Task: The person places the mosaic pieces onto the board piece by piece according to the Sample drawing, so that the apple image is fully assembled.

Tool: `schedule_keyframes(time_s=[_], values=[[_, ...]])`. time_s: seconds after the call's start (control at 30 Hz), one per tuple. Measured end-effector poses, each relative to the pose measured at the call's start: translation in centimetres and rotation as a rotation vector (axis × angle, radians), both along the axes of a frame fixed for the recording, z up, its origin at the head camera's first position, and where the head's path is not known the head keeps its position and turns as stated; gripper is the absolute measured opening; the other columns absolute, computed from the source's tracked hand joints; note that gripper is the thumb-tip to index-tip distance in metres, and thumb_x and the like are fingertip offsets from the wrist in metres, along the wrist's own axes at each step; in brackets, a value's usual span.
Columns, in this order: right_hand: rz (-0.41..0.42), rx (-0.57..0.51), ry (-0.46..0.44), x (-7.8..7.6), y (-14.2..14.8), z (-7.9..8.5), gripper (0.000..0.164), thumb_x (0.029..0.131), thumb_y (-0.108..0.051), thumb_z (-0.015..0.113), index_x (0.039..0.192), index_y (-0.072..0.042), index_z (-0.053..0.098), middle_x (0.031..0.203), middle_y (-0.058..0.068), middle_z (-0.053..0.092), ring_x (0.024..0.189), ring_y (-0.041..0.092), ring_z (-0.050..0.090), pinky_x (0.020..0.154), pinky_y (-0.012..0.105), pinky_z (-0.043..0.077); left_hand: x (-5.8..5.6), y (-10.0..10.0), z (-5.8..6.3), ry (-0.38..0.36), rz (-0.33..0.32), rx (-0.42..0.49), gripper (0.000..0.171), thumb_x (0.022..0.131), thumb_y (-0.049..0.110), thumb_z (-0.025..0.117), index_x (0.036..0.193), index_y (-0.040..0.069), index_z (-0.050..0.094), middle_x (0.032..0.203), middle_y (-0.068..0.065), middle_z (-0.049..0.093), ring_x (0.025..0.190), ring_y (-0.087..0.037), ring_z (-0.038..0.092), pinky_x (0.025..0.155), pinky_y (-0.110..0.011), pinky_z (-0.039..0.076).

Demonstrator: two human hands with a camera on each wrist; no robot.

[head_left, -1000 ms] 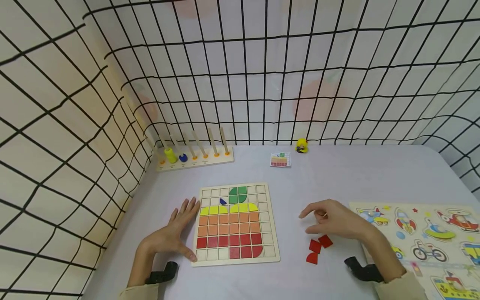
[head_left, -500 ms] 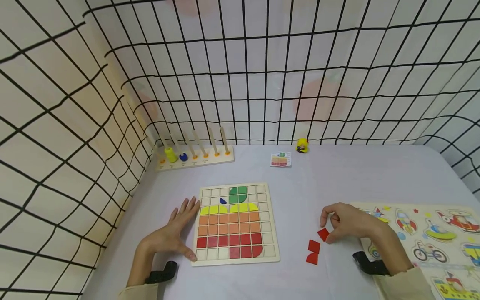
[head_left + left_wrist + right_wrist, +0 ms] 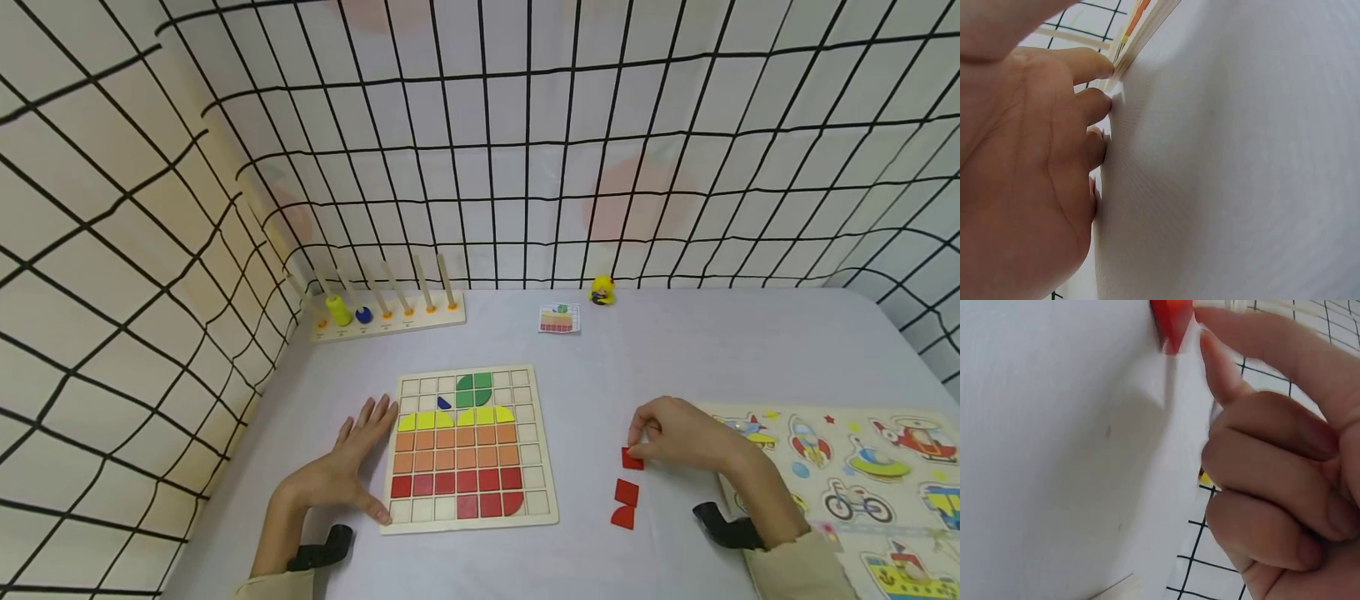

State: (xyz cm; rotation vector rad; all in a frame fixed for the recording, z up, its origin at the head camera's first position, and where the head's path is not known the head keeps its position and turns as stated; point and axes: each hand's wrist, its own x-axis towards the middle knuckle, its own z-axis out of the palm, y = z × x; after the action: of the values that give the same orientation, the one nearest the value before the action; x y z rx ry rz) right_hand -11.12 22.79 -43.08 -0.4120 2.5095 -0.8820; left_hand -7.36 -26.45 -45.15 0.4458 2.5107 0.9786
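A square wooden grid board lies on the table, set with green, yellow, orange and red tiles; a small blue piece sits in its upper part. My left hand is spread at the board's left edge, thumb at the lower left corner, fingers extended along the side. With thumb and index finger, my right hand pinches a red square tile right of the board. In the right wrist view the red tile is at the fingertips, the other fingers curled. Another red square tile and a rounded red tile lie nearby.
A small pattern card and a yellow duck-like figure stand at the back. A peg stand is at the back left. At right lies a vehicle picture puzzle, partly under the right forearm. Black netting surrounds the table.
My right hand came down to the red tiles, took one square tile and moved it slightly left and away from the others. My left hand has stayed at the board.
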Motion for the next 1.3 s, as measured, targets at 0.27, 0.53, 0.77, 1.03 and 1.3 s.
schedule_keyframes(time_s=[0.27, 0.53, 0.77, 1.03, 1.3], values=[[0.007, -0.005, -0.065, -0.2, 0.1, 0.0, 0.033, 0.075, -0.02, 0.09, 0.098, -0.011, 0.069, 0.057, -0.004, 0.044, 0.053, 0.01, 0.038, 0.051, 0.023, 0.03, 0.1, 0.0, -0.1, 0.001, -0.001, 0.004, 0.152, 0.052, 0.043, 0.102, 0.167, 0.008, 0.008, 0.174, -0.019, -0.007, 0.16, -0.042, -0.02, 0.124, -0.071, -0.013], [0.027, -0.036, -0.066, -0.4, 0.4, -0.5, 0.027, 0.077, -0.015, 0.089, 0.095, -0.012, 0.07, 0.059, -0.005, 0.044, 0.054, 0.008, 0.039, 0.051, 0.022, 0.03, 0.1, -0.1, -0.1, 0.011, 0.001, 0.006, 0.153, 0.052, 0.042, 0.102, 0.167, 0.009, 0.008, 0.174, -0.019, -0.006, 0.16, -0.042, -0.019, 0.124, -0.071, -0.013], [0.017, -0.059, -0.012, -0.5, -0.9, -0.2, 0.024, 0.08, -0.016, 0.087, 0.097, -0.01, 0.071, 0.059, -0.006, 0.039, 0.055, 0.006, 0.035, 0.052, 0.022, 0.028, 0.2, -0.3, -0.2, 0.011, 0.006, 0.013, 0.153, 0.051, 0.043, 0.102, 0.167, 0.009, 0.008, 0.174, -0.019, -0.007, 0.16, -0.042, -0.019, 0.124, -0.071, -0.013], [0.128, -0.122, 0.052, 1.2, -10.0, 1.0, 0.023, 0.083, -0.021, 0.086, 0.102, -0.013, 0.075, 0.058, -0.008, 0.035, 0.057, 0.006, 0.034, 0.055, 0.02, 0.027, 0.4, -0.5, -0.3, 0.007, 0.007, 0.007, 0.152, 0.052, 0.043, 0.102, 0.167, 0.009, 0.008, 0.174, -0.02, -0.007, 0.16, -0.043, -0.02, 0.124, -0.072, -0.013], [0.3, -0.112, 0.138, 4.2, -19.6, 1.0, 0.019, 0.081, -0.017, 0.088, 0.093, -0.011, 0.075, 0.06, -0.011, 0.046, 0.056, 0.002, 0.041, 0.052, 0.017, 0.031, 0.1, -0.3, -0.2, 0.039, -0.02, -0.004, 0.152, 0.051, 0.039, 0.103, 0.167, 0.008, 0.008, 0.175, -0.019, -0.005, 0.16, -0.043, -0.017, 0.125, -0.071, -0.011]])
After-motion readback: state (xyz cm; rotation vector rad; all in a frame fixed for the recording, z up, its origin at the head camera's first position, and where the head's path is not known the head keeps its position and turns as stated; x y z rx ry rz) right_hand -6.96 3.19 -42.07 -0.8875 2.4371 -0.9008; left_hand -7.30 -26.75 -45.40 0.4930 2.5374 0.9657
